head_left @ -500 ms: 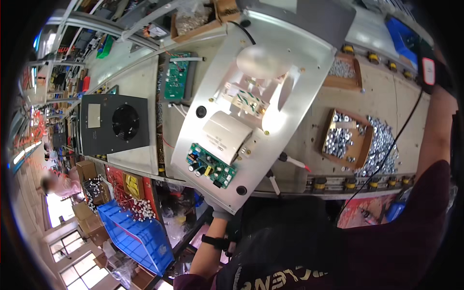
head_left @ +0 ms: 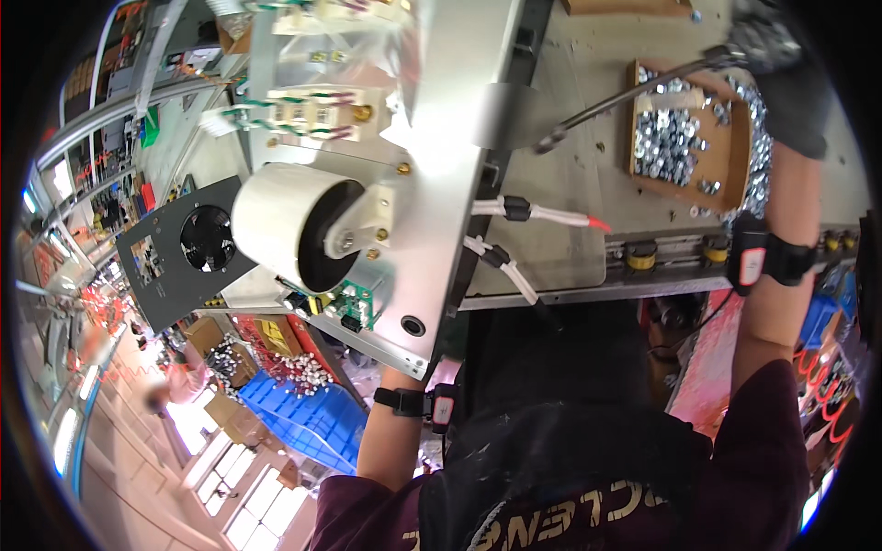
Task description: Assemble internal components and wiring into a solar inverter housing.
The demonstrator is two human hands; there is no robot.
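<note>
The metal chassis plate is tilted up off the workbench, with its lower corner resting toward the person's lap. On the plate already sit a white cylindrical part in its bracket, a small green circuit board just below that cylinder, and a row of cream terminal blocks above it, so much of the fitting looks done. Two white sleeved leads hang loose off the plate's right edge, their ends unattached, which suggests wiring remains. The left hand is under the plate's lower corner and mostly hidden behind it; it seems to support the plate, but I cannot tell how its fingers are set. The right hand, in a dark glove, is well to the right of the plate, above a wooden tray of silvery nuts, and clenches around a dark cable or tool shaft that runs back toward the plate.
</note>
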